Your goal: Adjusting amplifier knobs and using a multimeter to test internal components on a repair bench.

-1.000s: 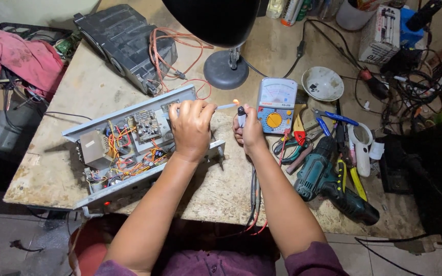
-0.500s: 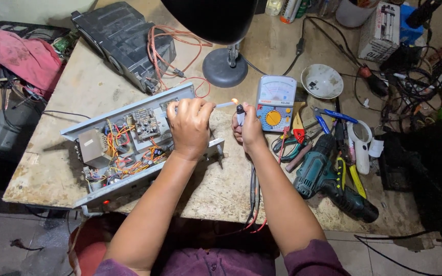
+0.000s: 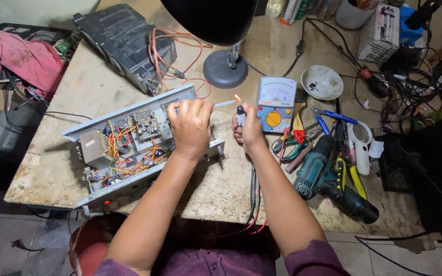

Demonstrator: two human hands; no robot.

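Just above the middle of the frame: a thin pale tube (image 3: 225, 104), straight, slim and smooth-looking, lying level, its right tip touched by a small orange flame (image 3: 237, 98). Pinched at its left end by the left hand (image 3: 191, 128), fingers curled tight around it, back of the hand toward the camera. Just beside, to the right: right hand (image 3: 249, 132), fingers clenched around a small dark lighter (image 3: 241, 115) held upright, flame rising from its top.

Under and to the left of the left hand: an open grey metal chassis (image 3: 129, 108), long and boxy, tilted across the centre-left, packed with a green circuit board, a blocky transformer and a tangle of orange, yellow and red wires. Touching or apart from the hand, impossible to tell.

Right of the flame: an analog multimeter (image 3: 276, 104), pale grey-blue case, curved scale window, round yellow dial. Lower right: a teal and black cordless drill (image 3: 328, 184) lying on its side, pliers with coloured grips near it. Upper centre: a black round lamp base (image 3: 225, 68). Beneath everything: a worn tabletop (image 3: 62, 153), pale, mottled and rough, edges chipped. Upper left corner: a crumpled pink cloth (image 3: 19, 56).
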